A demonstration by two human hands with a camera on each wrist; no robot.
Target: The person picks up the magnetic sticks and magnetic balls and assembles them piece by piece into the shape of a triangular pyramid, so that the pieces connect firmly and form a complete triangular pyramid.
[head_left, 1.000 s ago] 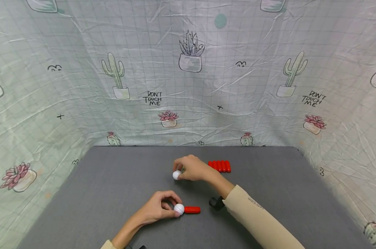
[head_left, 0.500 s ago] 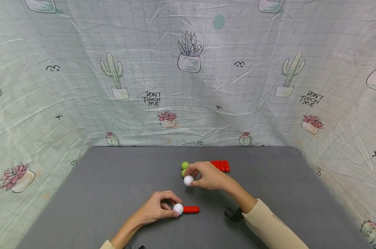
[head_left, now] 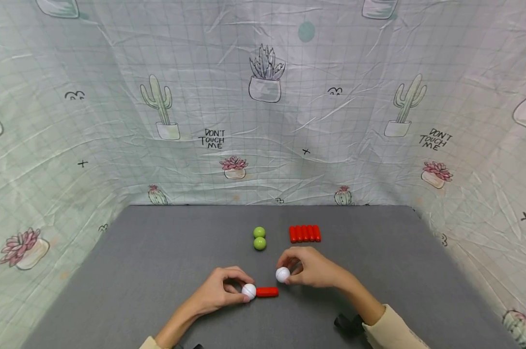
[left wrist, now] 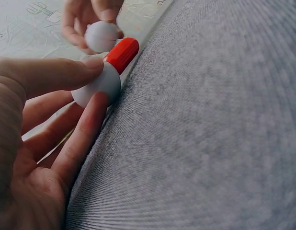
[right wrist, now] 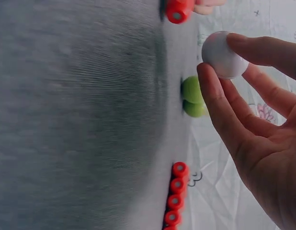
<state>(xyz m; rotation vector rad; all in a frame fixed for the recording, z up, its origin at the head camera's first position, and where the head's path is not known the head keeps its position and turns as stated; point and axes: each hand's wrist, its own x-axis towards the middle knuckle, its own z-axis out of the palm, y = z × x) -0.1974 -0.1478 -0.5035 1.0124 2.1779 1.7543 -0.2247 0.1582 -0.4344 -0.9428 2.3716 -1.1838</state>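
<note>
From the head camera, two green balls (head_left: 259, 238) sit touching at the middle of the grey table (head_left: 136, 252), with a row of five red rods (head_left: 304, 233) just to their right before a cactus-print cloth (head_left: 263, 97); nothing lies between them and the hands. Nearer, the left hand (head_left: 217, 293) pinches a white ball (head_left: 248, 291) joined to a single red rod (head_left: 267, 292) lying on the table, while the right hand (head_left: 313, 267) pinches a second white ball (head_left: 282, 274) just above that rod's far end.

The left wrist camera shows thumb and fingers (left wrist: 85, 129) curled round the ball (left wrist: 97, 86), the rod (left wrist: 121, 53) jutting beyond.

The right wrist camera shows the second ball (right wrist: 223, 54) pinched between fingers (right wrist: 220, 110) and thumb, both green balls (right wrist: 192, 96) beyond.
</note>
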